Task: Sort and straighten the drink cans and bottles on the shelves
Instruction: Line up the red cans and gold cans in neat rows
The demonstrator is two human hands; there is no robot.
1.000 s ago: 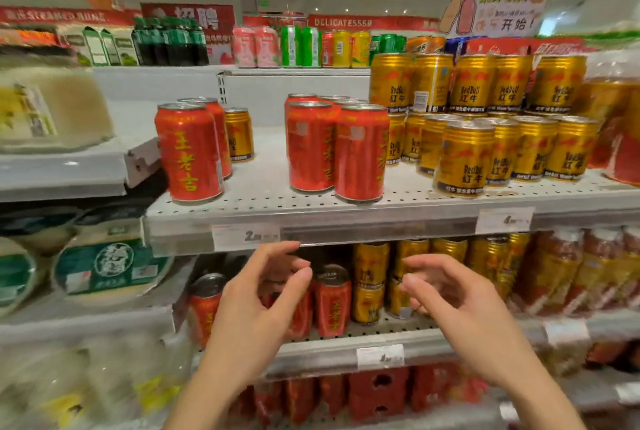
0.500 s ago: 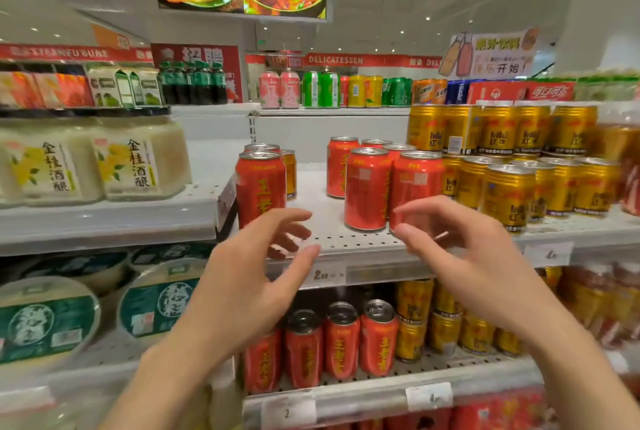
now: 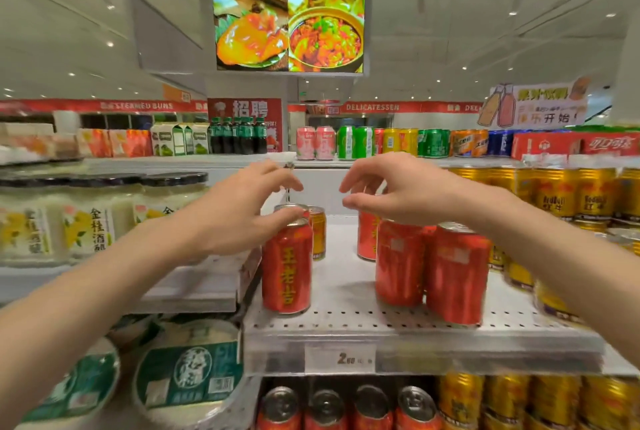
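A red can point(image 3: 286, 266) with yellow characters stands upright at the left front of the white perforated shelf point(image 3: 346, 322). A second red can and a small gold can point(image 3: 318, 232) stand behind it. My left hand point(image 3: 242, 211) hovers over this can, thumb on its top rim and fingers spread above, not closed round it. To the right, two red cans point(image 3: 398, 263) point(image 3: 457, 273) stand side by side, with another red can point(image 3: 367, 239) behind them. My right hand point(image 3: 398, 194) hangs above these with fingers loosely bent down, holding nothing.
Stacked gold cans point(image 3: 561, 201) fill the shelf's right side. Jars with black lids point(image 3: 93, 221) stand on the left shelf, with round tubs point(image 3: 187, 367) below. The lower shelf holds red cans point(image 3: 329, 409) and gold cans point(image 3: 519, 402). Coloured cans point(image 3: 353, 142) line the top shelf.
Both hands rose from the lower shelf level to above the red cans on the middle shelf. My view came up and closer. The left thumb now touches the left red can's top.
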